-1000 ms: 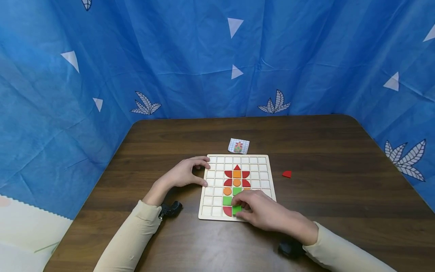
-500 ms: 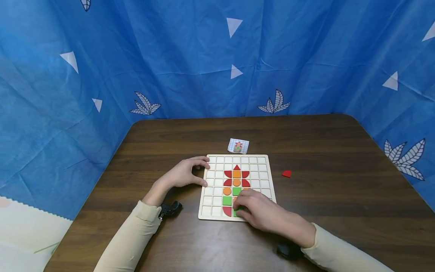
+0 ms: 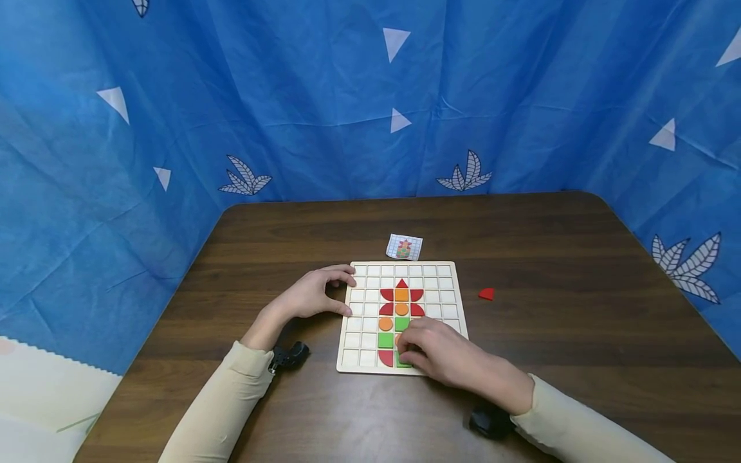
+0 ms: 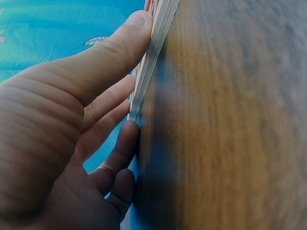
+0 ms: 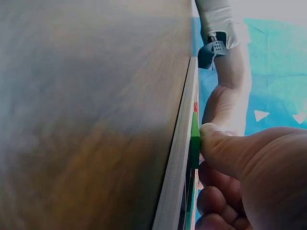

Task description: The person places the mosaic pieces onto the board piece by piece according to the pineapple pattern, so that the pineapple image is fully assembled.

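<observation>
A pale wooden grid board (image 3: 352, 357) lies on the table, with red, orange and green shape pieces set in its middle columns. My left hand (image 3: 309, 296) spans the board's left edge, fingers loosely bent; in the left wrist view the thumb (image 4: 129, 45) touches that edge. Over the lower rows is my right hand (image 3: 442, 350), its thumb and curled fingers at a green square piece (image 3: 402, 363) in the bottom row. From the right wrist view, this green square (image 5: 195, 143) stands a little proud of the board against the thumb. The hand hides pieces on its right.
A small pattern card (image 3: 404, 247) lies behind the board. One loose red quarter-circle piece (image 3: 486, 294) sits right of it on the brown table (image 3: 550, 257). Blue curtains (image 3: 324, 96) hang around the table's back and sides.
My right hand has shifted slightly and its fingers have drawn closer together over the green square. An orange piece above that square has come into sight. My left hand stays put.
</observation>
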The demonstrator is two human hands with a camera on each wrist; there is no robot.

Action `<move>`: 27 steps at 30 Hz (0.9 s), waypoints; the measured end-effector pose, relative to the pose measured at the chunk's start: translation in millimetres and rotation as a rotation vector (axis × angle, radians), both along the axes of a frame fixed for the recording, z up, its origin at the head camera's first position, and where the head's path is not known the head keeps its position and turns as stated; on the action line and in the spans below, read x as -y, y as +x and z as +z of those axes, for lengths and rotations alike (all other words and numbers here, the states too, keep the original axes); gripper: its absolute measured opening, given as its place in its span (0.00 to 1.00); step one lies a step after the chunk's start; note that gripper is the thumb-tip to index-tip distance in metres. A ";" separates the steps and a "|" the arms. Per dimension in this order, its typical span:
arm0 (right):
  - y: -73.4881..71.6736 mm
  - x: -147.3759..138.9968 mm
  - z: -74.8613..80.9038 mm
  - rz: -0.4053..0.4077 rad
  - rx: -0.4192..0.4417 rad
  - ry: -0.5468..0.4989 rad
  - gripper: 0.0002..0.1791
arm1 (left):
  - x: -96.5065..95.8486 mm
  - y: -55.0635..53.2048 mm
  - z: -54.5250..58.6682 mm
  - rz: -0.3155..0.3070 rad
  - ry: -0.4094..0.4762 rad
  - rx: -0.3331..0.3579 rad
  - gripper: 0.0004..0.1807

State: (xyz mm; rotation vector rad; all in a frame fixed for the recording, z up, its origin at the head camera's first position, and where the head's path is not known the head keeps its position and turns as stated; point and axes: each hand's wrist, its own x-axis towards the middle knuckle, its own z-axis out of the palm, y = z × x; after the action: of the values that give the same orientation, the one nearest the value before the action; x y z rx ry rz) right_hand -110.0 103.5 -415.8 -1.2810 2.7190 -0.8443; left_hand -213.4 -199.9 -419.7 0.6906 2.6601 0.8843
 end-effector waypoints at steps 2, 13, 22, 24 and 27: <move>-0.7 0.6 0.5 0.009 -0.012 0.012 0.04 | 0.4 -0.2 -0.3 0.002 -0.002 -0.002 0.29; 2.3 -1.6 8.1 0.063 -0.025 0.089 0.06 | 0.1 0.0 -0.7 0.007 0.005 0.002 0.28; -14.7 -19.3 20.9 -0.039 0.104 0.065 0.07 | 0.4 0.0 -2.3 0.009 0.001 0.003 0.30; -21.6 -29.7 26.5 -0.090 0.126 0.046 0.07 | 0.4 -0.3 -2.2 0.009 0.001 0.001 0.29; -30.6 -45.7 31.1 -0.152 0.138 0.019 0.09 | 0.5 -0.4 -2.1 0.013 0.002 0.005 0.29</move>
State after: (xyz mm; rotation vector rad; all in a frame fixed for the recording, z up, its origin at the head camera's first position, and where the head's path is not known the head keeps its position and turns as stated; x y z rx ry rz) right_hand -140.6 149.2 -384.6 -0.9831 2.7328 -0.8809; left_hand -213.9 -200.4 -421.8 0.6717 2.6621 0.8910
